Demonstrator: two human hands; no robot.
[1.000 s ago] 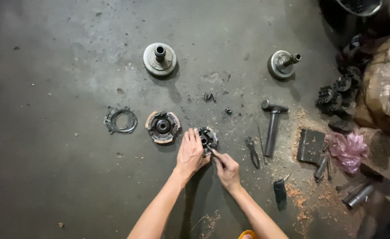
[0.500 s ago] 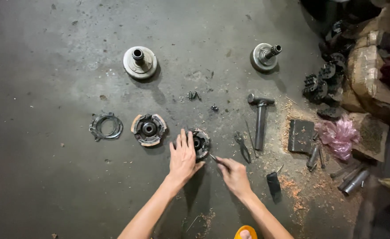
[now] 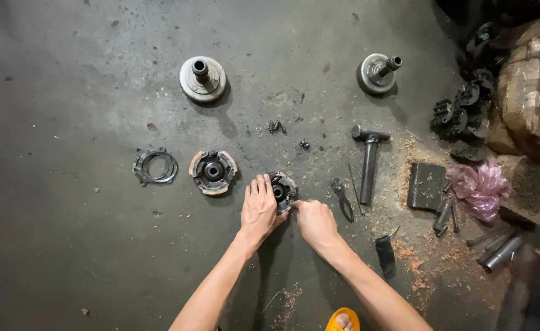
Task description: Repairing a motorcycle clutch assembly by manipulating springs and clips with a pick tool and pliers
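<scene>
the round part (image 3: 282, 190) lay on the floor (image 3: 67, 245). the left hand (image 3: 259, 211) lay flat against the round part's left side, fingers out, not clenched. the right hand (image 3: 314, 222) was just right of the round part, curled, touching its lower edge; i cannot tell if it held anything. pliers (image 3: 343, 199) lay right of the round part, and a hammer (image 3: 368, 160) farther right. a clutch (image 3: 213, 172) sat left of the round part, a ring (image 3: 154, 166) farther left.
</scene>
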